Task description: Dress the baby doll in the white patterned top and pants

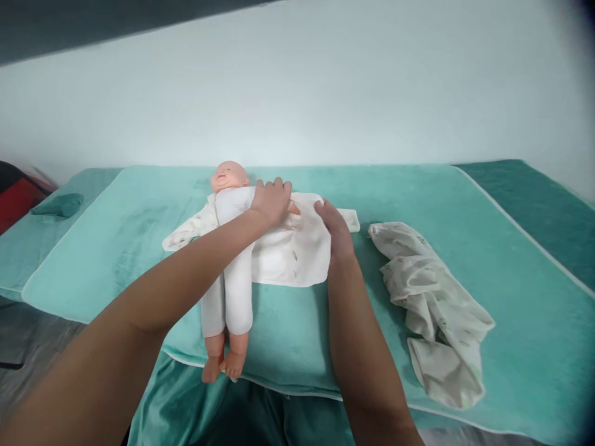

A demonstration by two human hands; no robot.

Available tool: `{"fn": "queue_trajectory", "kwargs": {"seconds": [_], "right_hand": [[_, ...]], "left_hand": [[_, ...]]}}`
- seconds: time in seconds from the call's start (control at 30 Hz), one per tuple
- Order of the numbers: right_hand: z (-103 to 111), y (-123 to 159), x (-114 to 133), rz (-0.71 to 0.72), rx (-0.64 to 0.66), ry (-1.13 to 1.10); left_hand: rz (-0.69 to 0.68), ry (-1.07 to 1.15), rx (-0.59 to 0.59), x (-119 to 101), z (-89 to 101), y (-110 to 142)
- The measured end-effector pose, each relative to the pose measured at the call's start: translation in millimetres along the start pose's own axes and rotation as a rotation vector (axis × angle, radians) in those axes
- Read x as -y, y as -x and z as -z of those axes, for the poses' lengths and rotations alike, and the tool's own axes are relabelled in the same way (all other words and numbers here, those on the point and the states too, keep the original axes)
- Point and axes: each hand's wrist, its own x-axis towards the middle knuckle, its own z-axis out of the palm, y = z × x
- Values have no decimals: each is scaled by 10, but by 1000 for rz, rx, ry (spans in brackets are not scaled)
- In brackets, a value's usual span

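A baby doll point(238, 310) with a white cloth body lies on its back, its head toward the wall. One sleeve of a small white jacket point(311, 260) covers the doll's arm at the left of the view. The rest of the jacket spreads out at the doll's other side, its far sleeve sticking out past my right hand. My left hand point(272, 201) is closed around the doll's other arm, and the doll's small hand shows beyond my fingers. With thumb on top, my right hand point(335, 228) grips the jacket's outer edge; its other fingers are hidden.
A crumpled white printed baby garment point(432, 310) lies to the right on the teal mat point(502, 285). Behind stands a white wall point(325, 87). A red and black object point(21, 198) is at the far left, and grey floor point(37, 347) shows below the mat's edge.
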Motion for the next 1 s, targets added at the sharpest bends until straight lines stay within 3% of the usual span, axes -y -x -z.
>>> {"fn": "queue_trajectory", "kwargs": {"seconds": [0.13,0.27,0.43,0.57,0.7,0.83,1.0], "right_hand": [[-119,-23,-45,27,105,-104],[-195,-32,-109,7,255,-89],[-324,71,-141,-12,506,-38],[-374,154,-105,-47,709,41],[-362,139,-138,-9,559,27],[-377,91,-213,35,383,11],[-426,114,-196,-3,445,74]], "left_hand": [[-31,290,17,85,-61,-91],[-108,603,-2,353,70,-80],[-49,620,-219,780,282,95],[77,620,-312,1070,266,327],[241,604,-402,1198,179,602],[405,669,-219,1148,194,775],[380,666,-112,969,302,737]]}}
